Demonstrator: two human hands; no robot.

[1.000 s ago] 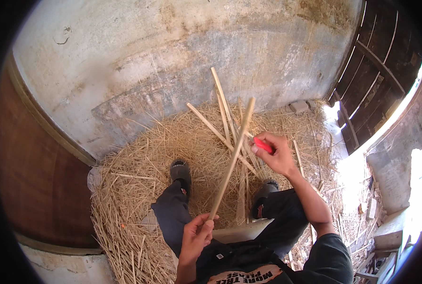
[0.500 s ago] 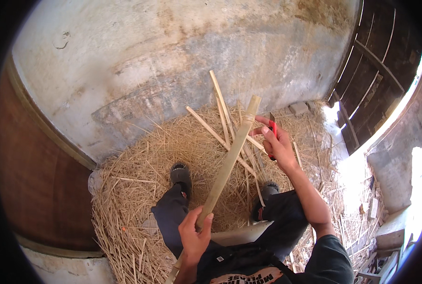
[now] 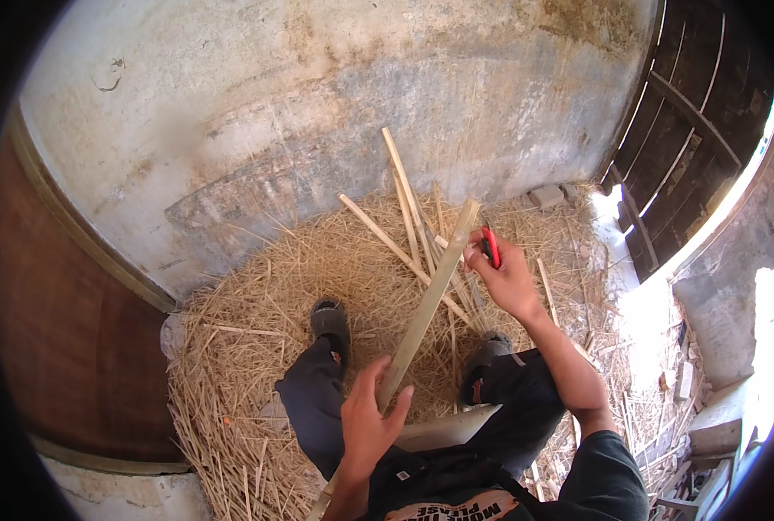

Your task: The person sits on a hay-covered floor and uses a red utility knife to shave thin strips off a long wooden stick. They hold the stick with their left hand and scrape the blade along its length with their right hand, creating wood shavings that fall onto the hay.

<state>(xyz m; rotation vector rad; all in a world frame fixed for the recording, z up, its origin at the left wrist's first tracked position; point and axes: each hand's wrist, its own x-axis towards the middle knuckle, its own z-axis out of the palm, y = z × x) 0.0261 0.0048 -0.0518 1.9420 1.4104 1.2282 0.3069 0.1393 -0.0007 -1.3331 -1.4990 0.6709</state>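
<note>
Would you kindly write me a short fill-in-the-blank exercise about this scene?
The knife in the right hand has a black-and-____ handle.
In the left hand, a bamboo strip passes between fingers and ____.
Exactly ____ shoes show.
The brown door is on the picture's ____ side.
Missing words: red; thumb; two; left.

Thin, dry, straw-coloured shavings (image 3: 248, 365) cover much of the pale floor (image 3: 638, 323). Long, flat, pale wooden strips (image 3: 380, 232) rest crossed on them. Left of these strips sits a dark grey rounded shoe (image 3: 329, 321); to their right, two small grey rectangular blocks (image 3: 546, 197).
</note>
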